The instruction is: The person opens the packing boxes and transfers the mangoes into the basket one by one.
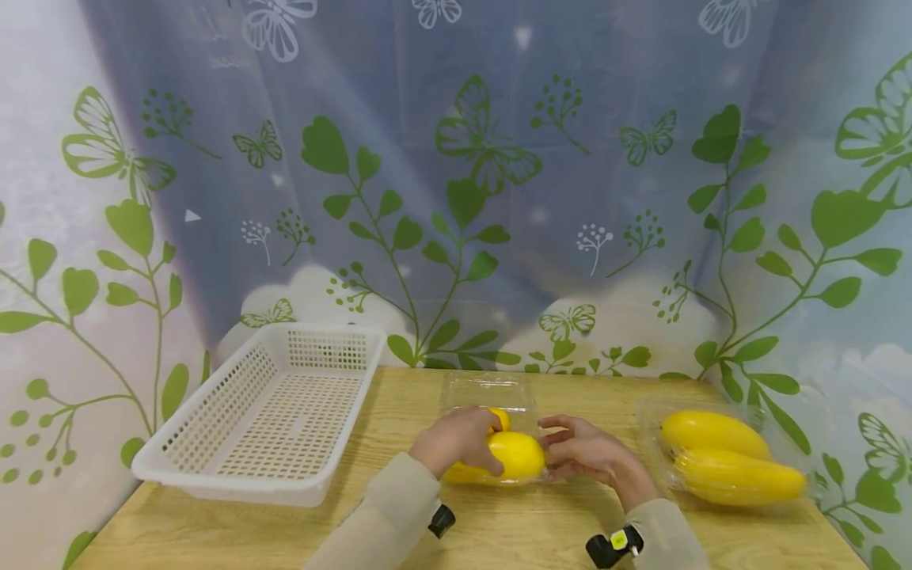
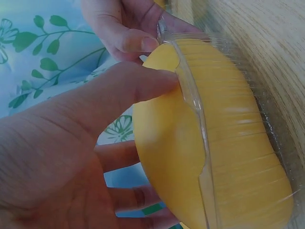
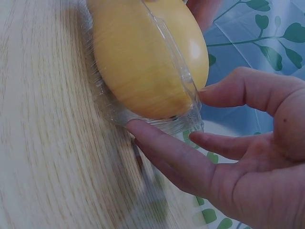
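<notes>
A clear plastic clamshell box [image 1: 492,389] lies on the table with its lid folded back and yellow mangoes in it. My left hand [image 1: 459,439] grips the front mango [image 1: 518,457] from above. In the left wrist view, that hand's thumb presses on the mango [image 2: 159,126] close to the box rim [image 2: 202,138], fingers on the far side. Another mango [image 1: 502,418] shows partly behind my fingers. My right hand [image 1: 587,453] pinches the box's right end; in the right wrist view its thumb [image 3: 228,93] is at the rim and fingertips lie against the outer wall.
A white perforated plastic basket [image 1: 328,412] stands on the left of the wooden table [image 1: 513,526]. On the right lies another clear box [image 1: 651,412] holding two yellow mangoes [image 1: 741,475]. A patterned curtain [image 1: 399,198] hangs behind the table.
</notes>
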The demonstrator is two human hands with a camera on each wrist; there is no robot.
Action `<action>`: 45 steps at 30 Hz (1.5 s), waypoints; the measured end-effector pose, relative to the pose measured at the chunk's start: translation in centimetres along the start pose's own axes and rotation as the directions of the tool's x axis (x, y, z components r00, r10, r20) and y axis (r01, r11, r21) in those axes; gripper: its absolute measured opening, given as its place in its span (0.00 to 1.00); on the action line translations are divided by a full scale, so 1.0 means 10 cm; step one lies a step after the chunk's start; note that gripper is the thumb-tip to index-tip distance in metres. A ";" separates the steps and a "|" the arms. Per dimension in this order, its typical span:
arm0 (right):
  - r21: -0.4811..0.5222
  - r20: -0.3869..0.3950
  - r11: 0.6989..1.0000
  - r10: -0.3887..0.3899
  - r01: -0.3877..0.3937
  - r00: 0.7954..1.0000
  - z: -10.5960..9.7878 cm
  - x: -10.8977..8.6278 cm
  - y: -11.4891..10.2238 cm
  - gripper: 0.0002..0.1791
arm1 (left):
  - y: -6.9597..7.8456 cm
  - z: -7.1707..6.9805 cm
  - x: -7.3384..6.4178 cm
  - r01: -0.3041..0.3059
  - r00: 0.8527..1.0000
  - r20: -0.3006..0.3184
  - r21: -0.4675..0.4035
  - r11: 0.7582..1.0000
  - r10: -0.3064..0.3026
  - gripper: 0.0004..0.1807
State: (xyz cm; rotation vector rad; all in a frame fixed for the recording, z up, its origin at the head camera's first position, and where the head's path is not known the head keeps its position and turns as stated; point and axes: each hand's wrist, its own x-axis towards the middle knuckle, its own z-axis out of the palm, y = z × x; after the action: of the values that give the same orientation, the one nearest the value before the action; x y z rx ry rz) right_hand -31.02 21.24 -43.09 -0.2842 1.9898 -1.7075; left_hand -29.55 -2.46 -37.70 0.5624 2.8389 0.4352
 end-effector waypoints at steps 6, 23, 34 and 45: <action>-0.011 -0.002 1.000 -0.001 0.001 1.000 0.00 -0.02 0.00 0.46 | 0.00 0.03 0.03 -0.043 0.999 0.007 0.034 0.998 0.043 0.34; -0.021 -0.022 1.000 0.019 -0.020 1.000 0.01 -0.02 -0.03 0.45 | 0.03 0.00 0.01 -0.045 0.999 0.019 0.063 0.997 0.044 0.34; -0.025 -0.018 1.000 0.014 -0.014 1.000 0.02 -0.01 -0.01 0.45 | 0.01 0.04 0.03 -0.022 1.000 0.017 0.040 0.999 0.021 0.32; -0.023 -0.013 1.000 0.013 -0.014 1.000 0.02 -0.01 -0.02 0.45 | -0.01 0.06 0.02 -0.054 0.998 -0.016 0.041 0.998 0.054 0.30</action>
State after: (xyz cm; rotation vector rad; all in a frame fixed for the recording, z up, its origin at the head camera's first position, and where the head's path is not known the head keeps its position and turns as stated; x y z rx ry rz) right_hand -30.86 21.09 -42.89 -0.2679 2.0172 -1.6831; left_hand -29.59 -2.28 -38.35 0.6476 2.8609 0.3940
